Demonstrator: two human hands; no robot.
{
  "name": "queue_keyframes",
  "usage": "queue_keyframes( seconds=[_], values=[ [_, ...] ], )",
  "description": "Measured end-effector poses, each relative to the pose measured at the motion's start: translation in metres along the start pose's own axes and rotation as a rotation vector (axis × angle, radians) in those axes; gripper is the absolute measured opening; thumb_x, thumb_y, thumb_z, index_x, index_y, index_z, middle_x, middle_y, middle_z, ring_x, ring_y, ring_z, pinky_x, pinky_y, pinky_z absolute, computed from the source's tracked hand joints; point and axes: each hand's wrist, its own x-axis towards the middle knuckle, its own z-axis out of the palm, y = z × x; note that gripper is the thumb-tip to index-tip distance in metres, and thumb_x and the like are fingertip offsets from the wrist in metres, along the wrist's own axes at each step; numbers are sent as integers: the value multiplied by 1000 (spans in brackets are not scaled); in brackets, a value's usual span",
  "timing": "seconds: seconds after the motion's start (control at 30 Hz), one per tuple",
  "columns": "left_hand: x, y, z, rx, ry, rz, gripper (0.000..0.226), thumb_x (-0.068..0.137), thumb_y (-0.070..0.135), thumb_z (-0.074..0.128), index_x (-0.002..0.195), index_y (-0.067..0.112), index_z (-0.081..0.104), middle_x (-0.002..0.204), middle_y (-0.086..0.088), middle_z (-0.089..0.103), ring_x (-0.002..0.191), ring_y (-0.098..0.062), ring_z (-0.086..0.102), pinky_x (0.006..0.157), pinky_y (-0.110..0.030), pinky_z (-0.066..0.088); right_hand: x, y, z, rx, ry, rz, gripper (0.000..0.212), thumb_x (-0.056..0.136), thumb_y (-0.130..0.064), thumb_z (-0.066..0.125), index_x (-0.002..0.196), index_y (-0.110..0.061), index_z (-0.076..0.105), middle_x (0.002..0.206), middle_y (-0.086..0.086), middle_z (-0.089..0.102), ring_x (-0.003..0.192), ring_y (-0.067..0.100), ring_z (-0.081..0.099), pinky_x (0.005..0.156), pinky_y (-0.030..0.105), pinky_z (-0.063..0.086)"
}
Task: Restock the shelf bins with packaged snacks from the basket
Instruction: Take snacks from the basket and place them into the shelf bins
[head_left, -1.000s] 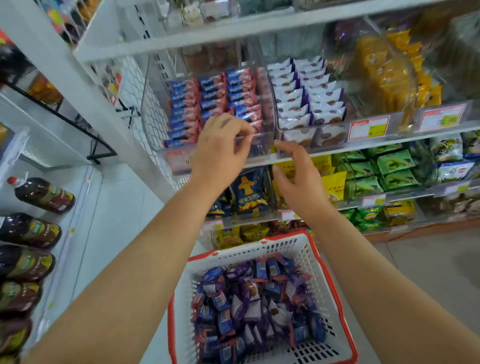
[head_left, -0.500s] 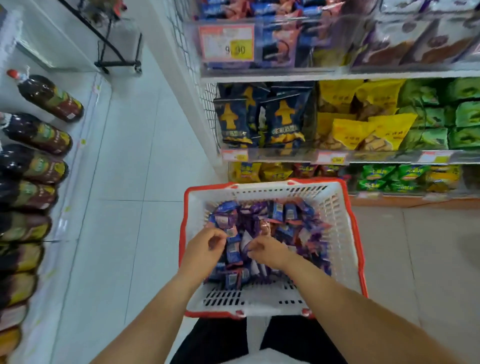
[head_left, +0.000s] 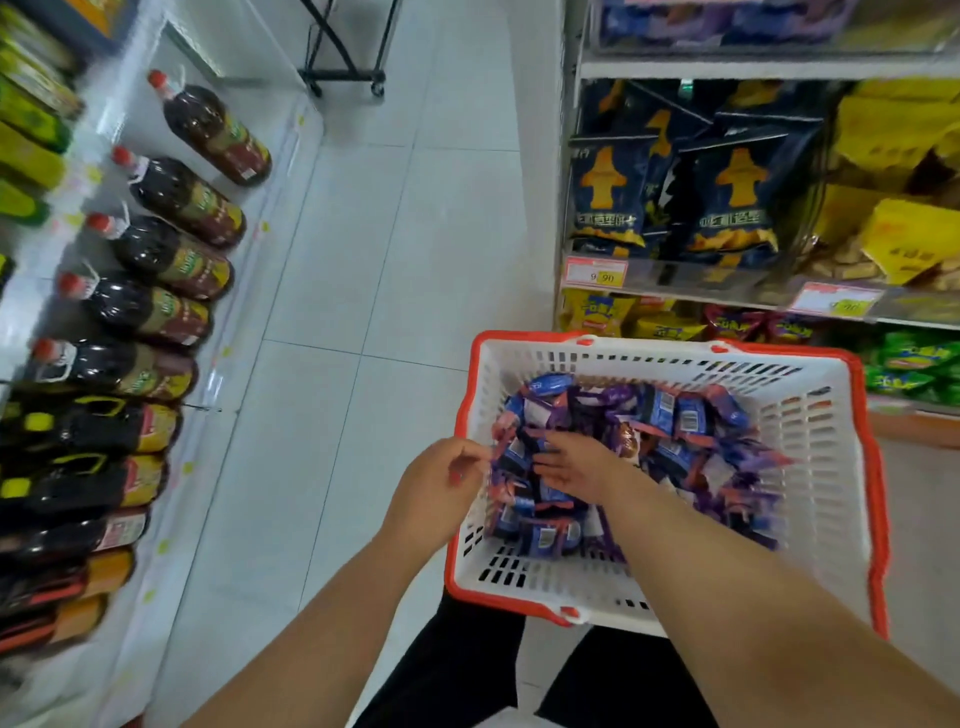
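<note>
A white basket with a red rim (head_left: 810, 467) sits low in front of me, holding several blue and purple snack packets (head_left: 680, 415). My right hand (head_left: 582, 467) lies inside the basket on the packets, fingers stretched towards the left. My left hand (head_left: 441, 483) is at the basket's left wall with curled fingers, and its fingertips pinch the edge of a packet. At the top right, the clear shelf bin (head_left: 727, 26) with blue packets is blurred and only partly in frame.
On the right, a shelf unit carries dark blue snack bags (head_left: 727, 197), yellow bags (head_left: 893, 156) and price tags (head_left: 596, 273). Dark sauce bottles (head_left: 182, 197) line a low shelf on the left. White floor tiles (head_left: 363, 260) run between them, and a black rack foot (head_left: 343, 78) stands further off.
Both hands dropped from the upper shelf bin into the basket. My view tilted down and swung left. The right hand now lies spread on the packets.
</note>
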Motion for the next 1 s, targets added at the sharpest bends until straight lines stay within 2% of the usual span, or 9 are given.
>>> queue_keyframes(
  seconds=[0.13,0.2,0.3,0.43,0.53,0.63,0.77,0.87,1.0],
  values=[
    [1,5,2,-8,-3,-18,14,98,20,56,101,31,64,107,13,64,94,6,56,75,-4,39,-42,2,-6,35,-9,-27,30,100,-41,49,97,-12,59,83,8,61,72,22,56,67,29,53],
    [2,17,5,-43,9,0,14,98,20,56,104,32,61,110,11,63,94,6,56,76,-5,38,-73,0,-9,-159,0,-136,22,99,-35,53,108,-14,50,79,6,60,65,17,60,64,28,55],
    [5,46,4,-119,-20,51,30,99,21,56,126,32,51,123,14,57,101,1,54,76,-4,39,-125,-16,-15,-480,-61,-334,21,96,-25,60,100,-16,42,77,2,55,64,11,62,63,24,53],
    [9,94,-6,-62,-284,192,47,95,32,63,137,41,45,133,17,52,118,0,51,87,-5,41,-191,-50,-20,-805,11,-494,41,83,-34,75,101,-24,39,87,-2,61,66,10,55,56,20,43],
    [9,134,-13,-37,-324,290,47,84,30,75,120,50,52,113,15,65,101,3,61,85,-18,50,-228,-72,-28,-765,38,-620,45,80,-29,79,102,-30,40,97,0,70,71,13,62,67,32,50],
    [11,174,-16,-14,-235,385,41,80,20,80,99,45,52,98,15,66,88,2,62,75,-19,50,-258,-91,-38,-813,160,-770,40,80,-29,79,99,-34,44,86,-6,70,67,9,63,66,34,52],
    [8,231,-20,40,-195,567,49,85,17,74,109,48,46,102,19,61,87,7,59,77,-19,50,-290,-116,-56,-700,207,-956,41,80,-25,80,104,-40,49,100,-5,66,85,20,66,79,48,56],
    [7,278,-28,38,-81,711,50,87,21,72,120,50,49,106,27,57,92,9,57,79,-10,44,-320,-147,-73,-525,273,-1153,47,82,-23,77,114,-40,47,104,-2,65,92,18,65,81,38,56],
    [23,343,-40,-108,171,817,33,87,20,72,116,32,61,97,25,58,84,12,54,73,-5,38,-359,-194,-104,-275,600,-1511,25,92,-20,65,111,-30,51,105,-5,64,94,7,59,85,25,48]
  ],
)
